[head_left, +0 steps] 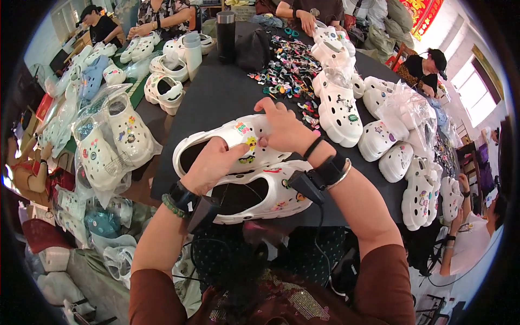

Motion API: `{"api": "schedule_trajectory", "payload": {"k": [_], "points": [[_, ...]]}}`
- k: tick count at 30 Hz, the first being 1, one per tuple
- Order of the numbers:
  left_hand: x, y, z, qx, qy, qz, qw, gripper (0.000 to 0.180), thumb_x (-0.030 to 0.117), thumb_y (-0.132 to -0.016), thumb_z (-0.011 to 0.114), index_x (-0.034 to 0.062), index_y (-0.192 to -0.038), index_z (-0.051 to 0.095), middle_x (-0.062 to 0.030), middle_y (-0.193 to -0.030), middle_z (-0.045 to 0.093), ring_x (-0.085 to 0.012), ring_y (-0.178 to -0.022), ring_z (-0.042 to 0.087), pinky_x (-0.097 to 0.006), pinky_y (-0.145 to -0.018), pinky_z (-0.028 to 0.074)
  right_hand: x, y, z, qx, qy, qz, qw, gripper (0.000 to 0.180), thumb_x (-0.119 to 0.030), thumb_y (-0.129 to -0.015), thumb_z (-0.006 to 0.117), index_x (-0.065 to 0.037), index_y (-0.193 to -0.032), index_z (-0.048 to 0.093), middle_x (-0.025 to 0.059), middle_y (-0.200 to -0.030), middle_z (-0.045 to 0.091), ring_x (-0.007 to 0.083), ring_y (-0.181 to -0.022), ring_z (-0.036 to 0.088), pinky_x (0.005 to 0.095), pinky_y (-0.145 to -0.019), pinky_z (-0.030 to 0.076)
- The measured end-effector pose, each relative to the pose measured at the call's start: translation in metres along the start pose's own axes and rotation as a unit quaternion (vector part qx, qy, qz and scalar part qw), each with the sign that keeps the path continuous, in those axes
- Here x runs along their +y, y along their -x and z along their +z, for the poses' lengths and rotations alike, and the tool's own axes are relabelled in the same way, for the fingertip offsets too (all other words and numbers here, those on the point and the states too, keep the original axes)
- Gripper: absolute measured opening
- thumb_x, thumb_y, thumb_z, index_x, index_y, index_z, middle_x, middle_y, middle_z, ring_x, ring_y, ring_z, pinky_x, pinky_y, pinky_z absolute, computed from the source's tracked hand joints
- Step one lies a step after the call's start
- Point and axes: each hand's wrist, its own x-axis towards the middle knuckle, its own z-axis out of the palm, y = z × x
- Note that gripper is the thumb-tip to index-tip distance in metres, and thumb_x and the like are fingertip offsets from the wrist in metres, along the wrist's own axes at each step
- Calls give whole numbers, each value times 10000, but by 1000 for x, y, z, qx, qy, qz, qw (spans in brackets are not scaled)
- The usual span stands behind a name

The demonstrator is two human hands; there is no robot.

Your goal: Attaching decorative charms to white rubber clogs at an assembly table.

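A white clog (197, 142) with colourful charms on its upper lies sideways in front of me on the dark table. My left hand (208, 165) grips it at the opening, fingers tucked inside and thumb on the upper beside a yellow charm (251, 143). On the toe part, my right hand (284, 129) presses with thumb and bent fingers close together; whatever is between them is too small to make out. Nearer to me, a second white clog (244, 214), also with charms, lies alongside the first. Both wrists wear black straps with dark boxes.
A heap of loose charms (290, 67) spreads beyond my hands. White clogs (338, 108) line the right side; bagged clogs (130, 130) lie left. A black tumbler (226, 38) and dark bag (252, 50) stand at the back. Several people sit around. A cable (320, 233) hangs near my right arm.
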Motion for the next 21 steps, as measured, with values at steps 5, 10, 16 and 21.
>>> {"api": "schedule_trajectory", "payload": {"k": [5, 10, 16, 21], "points": [[9, 2, 4, 16, -26, -5, 1000, 360, 164, -940, 597, -77, -1207, 590, -97, -1100, 669, -127, -936, 633, -278, -827, 498, 4, 3, 2, 30, -4, 8, 1000, 721, -186, -689, 839, -133, -1261, 404, 195, -1232, 527, 464, -1130, 517, 512, -978, 435], [13, 1, -2, 30, -33, -11, 999, 446, 299, -937, 664, -66, -1191, 620, -90, -1097, 675, -111, -916, 614, -274, -812, 490, 36, 10, 7, 17, -227, -89, 970, 761, -258, -772, 801, 13, -1351, 387, 237, -1302, 527, 335, -1230, 528, 388, -1025, 426], [18, 13, -19, 37, -177, -3, 983, 496, 338, -931, 667, -89, -1176, 613, -132, -1064, 682, -124, -947, 601, -278, -840, 477, 74, 66, 0, 106, -252, -13, 962, 568, -252, -823, 765, -20, -1273, 507, 158, -1245, 581, 278, -1128, 584, 372, -934, 486], [16, 36, -33, 112, -592, 198, 773, 597, 491, -751, 772, -10, -1060, 676, -206, -1002, 674, -307, -925, 648, -389, -846, 487, 115, 121, 14, 230, -213, 9, 950, 285, -109, -835, 715, -69, -1096, 610, 107, -1215, 612, 250, -1051, 622, 338, -795, 524]]}}
